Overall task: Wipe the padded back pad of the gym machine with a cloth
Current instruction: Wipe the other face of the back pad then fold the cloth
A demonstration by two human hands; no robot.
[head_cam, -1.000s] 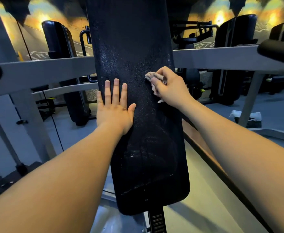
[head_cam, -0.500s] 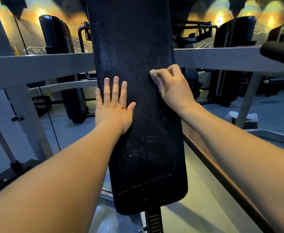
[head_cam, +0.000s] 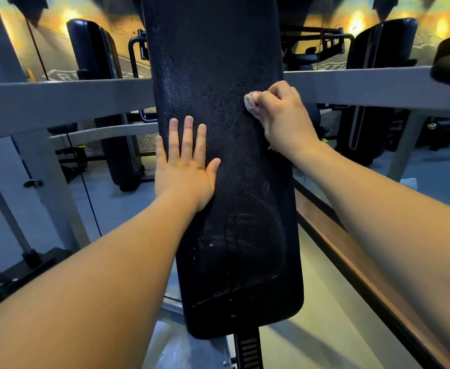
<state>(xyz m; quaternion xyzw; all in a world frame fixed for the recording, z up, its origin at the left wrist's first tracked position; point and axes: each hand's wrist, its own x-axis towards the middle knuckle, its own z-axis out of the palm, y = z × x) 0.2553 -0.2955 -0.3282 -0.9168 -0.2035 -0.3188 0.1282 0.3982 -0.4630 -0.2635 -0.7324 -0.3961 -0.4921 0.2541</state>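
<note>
Right hand (head_cam: 282, 115) clutches fuzzy cloth (head_cam: 251, 102) against grained black back pad (head_cam: 218, 75); left hand (head_cam: 185, 166) lies flat.

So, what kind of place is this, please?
Most likely a gym. A long black padded back pad stands on a grey metal frame, and similar padded machines stand behind, before a painted wall.

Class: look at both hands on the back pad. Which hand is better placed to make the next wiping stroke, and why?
The right hand. Its grip is closed on the cloth, already pressed to the back pad near its right edge. The left hand lies flat and empty, likely bracing the pad.
</note>
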